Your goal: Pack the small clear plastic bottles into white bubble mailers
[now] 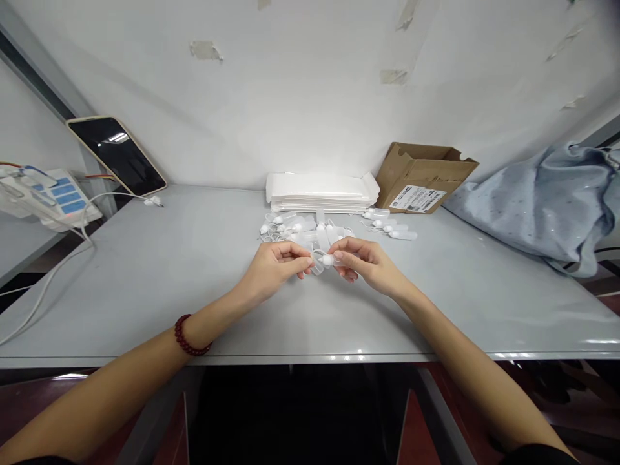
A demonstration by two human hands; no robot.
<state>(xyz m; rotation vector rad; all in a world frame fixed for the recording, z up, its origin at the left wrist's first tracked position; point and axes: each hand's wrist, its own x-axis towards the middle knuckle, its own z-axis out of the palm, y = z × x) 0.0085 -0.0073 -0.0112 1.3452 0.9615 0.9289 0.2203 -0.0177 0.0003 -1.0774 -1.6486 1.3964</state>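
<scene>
My right hand (pixel 363 261) pinches a small translucent bottle with a white cap (pixel 327 260), which lies on its side pointing left. Its clear body is mostly covered by my fingers. My left hand (pixel 281 266) is closed in a pinch just left of the cap, at the end of a thin dark line that runs out from it. What sits between those fingertips is too small to make out. Just beyond both hands lies a pile of similar white-capped bottles (pixel 295 227) with thin white loops. Several more bottles (pixel 400 235) lie in a loose row to the right.
Behind the pile is a stack of flat white packets (pixel 320 192). A cardboard box (pixel 421 174) with a label stands right of it, beside a light blue cloth bag (pixel 537 200). At left, a phone (pixel 119 155) leans on the wall near a white cable (pixel 53 284) and power strip (pixel 62 194).
</scene>
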